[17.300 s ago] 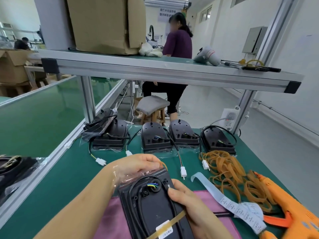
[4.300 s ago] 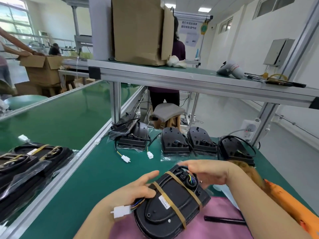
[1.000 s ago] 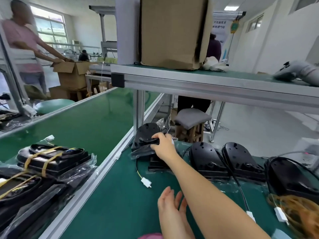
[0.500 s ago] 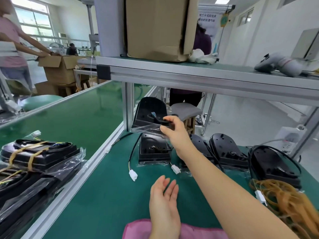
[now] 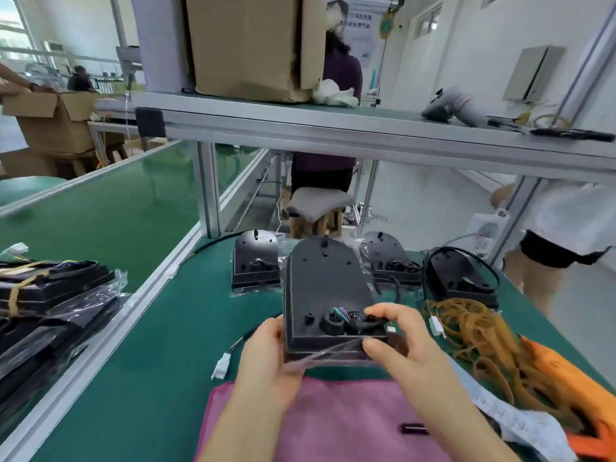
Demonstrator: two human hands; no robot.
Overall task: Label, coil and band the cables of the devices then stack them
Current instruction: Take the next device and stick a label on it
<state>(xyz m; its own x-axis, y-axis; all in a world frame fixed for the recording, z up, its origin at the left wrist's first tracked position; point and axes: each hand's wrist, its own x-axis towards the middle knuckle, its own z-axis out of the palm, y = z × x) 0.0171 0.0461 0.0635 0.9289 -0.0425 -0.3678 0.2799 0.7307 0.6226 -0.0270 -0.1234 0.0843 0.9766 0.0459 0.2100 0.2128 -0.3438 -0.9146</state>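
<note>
My left hand (image 5: 266, 358) grips the near left corner of the device (image 5: 326, 288), fingers curled underneath and the thumb against its side. My right hand (image 5: 400, 348) pinches the near right corner, thumb on the front edge and fingers bent over the top beside the cable port. Both hands are closed on it, holding it just above the desk (image 5: 166, 345) in front of me.

The device is a matte black plastic shell, flat-backed, square at one end and rounded at the other, with small screw holes and a round port where coloured wires come out. Crinkled clear film wraps its near end. Its long axis runs straight away from me: rounded end far, square end toward me, back face up.

A thin black cable (image 5: 248, 336) trails left from under it to a white plug (image 5: 221, 365) lying on the green desk mat. Below my wrists lies a soft pink cloth (image 5: 333, 421) with a small black item on it that I cannot make out. To the right sit a tangled heap of tan rubber bands (image 5: 473, 331), a white label strip (image 5: 526, 425) and an orange tool (image 5: 566, 371). Three more black devices (image 5: 256, 265) stand in a row beyond. On the left belt, banded units (image 5: 50, 285) lie stacked in film
</note>
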